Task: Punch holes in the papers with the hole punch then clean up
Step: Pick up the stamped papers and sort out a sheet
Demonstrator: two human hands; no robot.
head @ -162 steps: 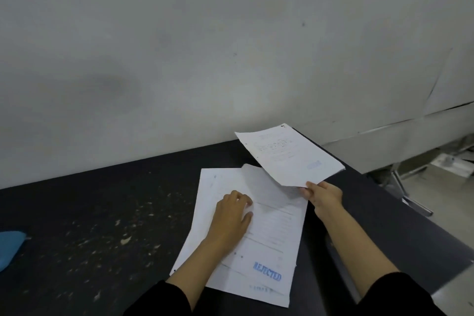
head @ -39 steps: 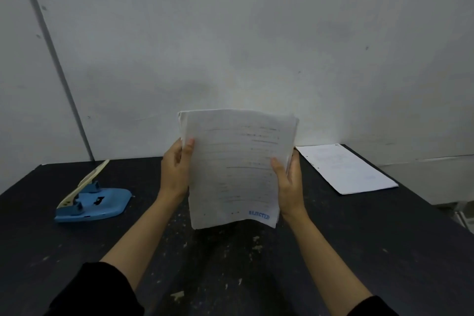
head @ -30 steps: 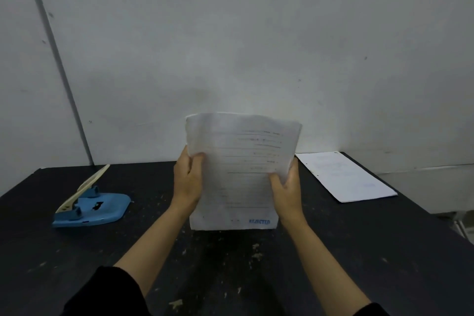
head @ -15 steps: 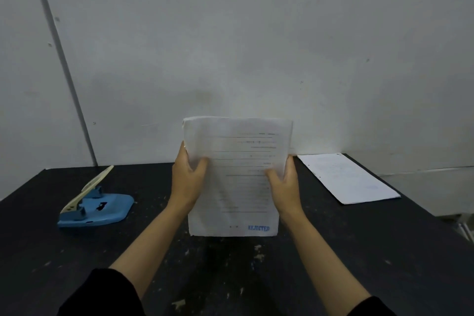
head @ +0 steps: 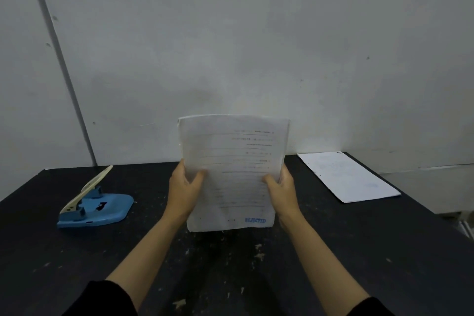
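Note:
A stack of white papers (head: pixel 232 161) with a blue "REJECTED" stamp at its lower right stands upright on its bottom edge on the black table (head: pixel 333 251). My left hand (head: pixel 186 188) grips its left side and my right hand (head: pixel 280 188) grips its right side, thumbs on the front sheet. The blue hole punch (head: pixel 96 209) with a cream lever raised sits on the table to the left, apart from both hands. A single punched sheet (head: pixel 346 176) lies flat at the back right corner.
A grey wall rises right behind the table. Small scraps and paper specks (head: pixel 257 251) dot the table in front of the stack. The table's right edge drops off just past the flat sheet.
The stack went from held in the air to standing with its bottom edge on the table, its sheets squared up. Both hands stayed on its sides.

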